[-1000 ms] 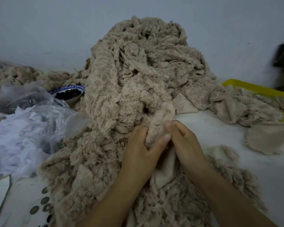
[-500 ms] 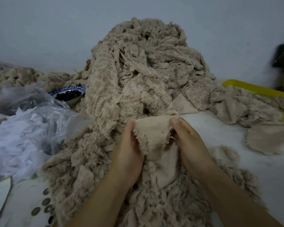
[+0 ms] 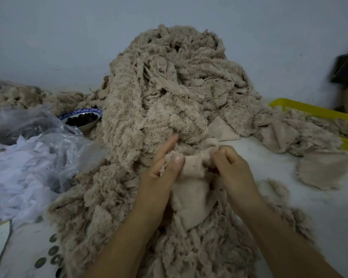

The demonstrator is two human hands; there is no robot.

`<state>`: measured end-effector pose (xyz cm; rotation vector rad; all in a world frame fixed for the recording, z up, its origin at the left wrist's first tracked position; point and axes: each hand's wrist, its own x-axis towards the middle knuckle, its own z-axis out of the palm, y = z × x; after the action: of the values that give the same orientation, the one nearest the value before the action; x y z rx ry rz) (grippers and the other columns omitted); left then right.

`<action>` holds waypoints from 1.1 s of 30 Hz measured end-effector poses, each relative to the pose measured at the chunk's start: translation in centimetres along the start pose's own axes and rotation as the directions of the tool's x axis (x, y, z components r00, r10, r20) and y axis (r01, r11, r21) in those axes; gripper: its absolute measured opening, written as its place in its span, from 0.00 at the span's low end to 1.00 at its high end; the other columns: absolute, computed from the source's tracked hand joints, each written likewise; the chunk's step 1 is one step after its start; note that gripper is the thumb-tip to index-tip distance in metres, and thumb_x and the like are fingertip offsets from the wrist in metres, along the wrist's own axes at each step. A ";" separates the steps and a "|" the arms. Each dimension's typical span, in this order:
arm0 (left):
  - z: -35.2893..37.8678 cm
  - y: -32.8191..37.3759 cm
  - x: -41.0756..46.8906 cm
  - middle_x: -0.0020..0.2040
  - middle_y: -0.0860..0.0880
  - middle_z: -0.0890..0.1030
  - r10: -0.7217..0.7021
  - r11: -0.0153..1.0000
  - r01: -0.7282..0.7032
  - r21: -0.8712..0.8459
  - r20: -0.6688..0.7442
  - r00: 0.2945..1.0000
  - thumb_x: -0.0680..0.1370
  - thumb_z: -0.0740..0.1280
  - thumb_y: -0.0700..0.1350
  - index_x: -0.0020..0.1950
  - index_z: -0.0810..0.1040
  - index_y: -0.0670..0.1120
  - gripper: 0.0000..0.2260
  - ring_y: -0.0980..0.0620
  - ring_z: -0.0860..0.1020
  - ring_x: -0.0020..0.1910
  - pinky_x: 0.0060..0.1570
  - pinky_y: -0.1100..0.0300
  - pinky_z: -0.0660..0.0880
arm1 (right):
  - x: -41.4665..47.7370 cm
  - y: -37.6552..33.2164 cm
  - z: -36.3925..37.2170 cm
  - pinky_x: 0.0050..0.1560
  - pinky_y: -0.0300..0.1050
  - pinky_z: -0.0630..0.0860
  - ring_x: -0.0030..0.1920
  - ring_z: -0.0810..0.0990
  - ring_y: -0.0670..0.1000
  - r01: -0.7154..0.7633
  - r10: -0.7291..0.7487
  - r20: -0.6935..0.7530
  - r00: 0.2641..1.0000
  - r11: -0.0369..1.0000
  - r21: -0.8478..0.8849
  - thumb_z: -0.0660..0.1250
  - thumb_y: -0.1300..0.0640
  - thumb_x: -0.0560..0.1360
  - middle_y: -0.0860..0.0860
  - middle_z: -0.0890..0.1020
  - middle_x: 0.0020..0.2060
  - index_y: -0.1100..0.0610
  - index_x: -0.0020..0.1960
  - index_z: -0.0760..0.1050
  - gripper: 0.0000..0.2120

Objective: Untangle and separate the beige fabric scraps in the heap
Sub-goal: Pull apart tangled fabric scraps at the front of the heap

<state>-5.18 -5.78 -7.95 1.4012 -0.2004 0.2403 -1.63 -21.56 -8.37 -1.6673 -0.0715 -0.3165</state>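
A tall heap of fuzzy beige fabric scraps (image 3: 169, 93) rises in the middle and spills toward me. At its foot I hold one smooth beige scrap (image 3: 191, 187) between both hands. My left hand (image 3: 165, 167) pinches the scrap's left edge with thumb against fingers, the index finger pointing up. My right hand (image 3: 231, 167) grips the bunched right edge with curled fingers. The scrap's lower part hangs down over the heap.
A yellow plastic basket (image 3: 309, 111) with beige scraps stands at the right. A loose flat scrap (image 3: 325, 169) lies on the white table (image 3: 319, 213). At the left lie clear plastic bags with white fabric (image 3: 24, 167) and a blue-rimmed bowl (image 3: 81, 117) of dark pieces.
Both hands have lowered and bunched the scrap, which was spread flat between them half a second ago. My right hand's fingers have curled tighter on its edge.
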 end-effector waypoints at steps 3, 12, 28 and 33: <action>0.2 0.2 -0.1 0.50 0.44 0.87 -0.098 0.987 0.085 -0.136 -0.086 0.991 0.73 0.70 0.57 0.49 0.88 0.49 0.14 0.46 0.85 0.50 0.44 0.59 0.81 | -0.6 -0.3 0.3 0.42 0.43 0.80 0.45 0.83 0.47 0.035 -0.057 0.199 0.978 0.993 0.112 0.70 0.39 0.73 0.50 0.82 0.47 0.43 0.47 0.74 0.10; 0.1 0.2 0.4 0.53 0.44 0.86 -0.175 0.961 0.158 -0.228 -0.056 0.983 0.76 0.68 0.59 0.53 0.87 0.50 0.16 0.48 0.85 0.53 0.45 0.61 0.81 | -0.7 -0.2 0.3 0.39 0.47 0.78 0.39 0.83 0.48 0.037 -0.007 0.370 0.929 0.997 -0.073 0.67 0.44 0.78 0.48 0.84 0.38 0.56 0.46 0.79 0.14; 3.5 -0.5 2.4 0.45 0.57 0.85 -0.248 0.875 0.161 0.456 0.138 0.959 0.82 0.63 0.53 0.46 0.85 0.60 0.11 0.61 0.81 0.44 0.44 0.69 0.76 | 3.2 1.9 -3.0 0.42 0.41 0.78 0.48 0.84 0.49 -0.393 0.472 0.086 0.877 0.604 0.694 0.59 0.43 0.82 0.53 0.83 0.53 0.59 0.59 0.78 0.20; 6.0 -1.6 6.9 0.45 0.53 0.82 -0.207 0.766 0.074 0.638 0.137 0.969 0.82 0.62 0.48 0.49 0.82 0.51 0.09 0.55 0.80 0.45 0.41 0.66 0.72 | 2.2 2.7 -1.2 0.40 0.40 0.77 0.41 0.84 0.46 -0.342 0.346 -0.014 0.938 0.931 0.127 0.59 0.53 0.82 0.49 0.84 0.45 0.51 0.50 0.79 0.10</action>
<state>1.91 -11.65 -6.54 2.1119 -0.1852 0.0310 0.95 -23.37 -10.34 -1.5179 0.2238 -0.0728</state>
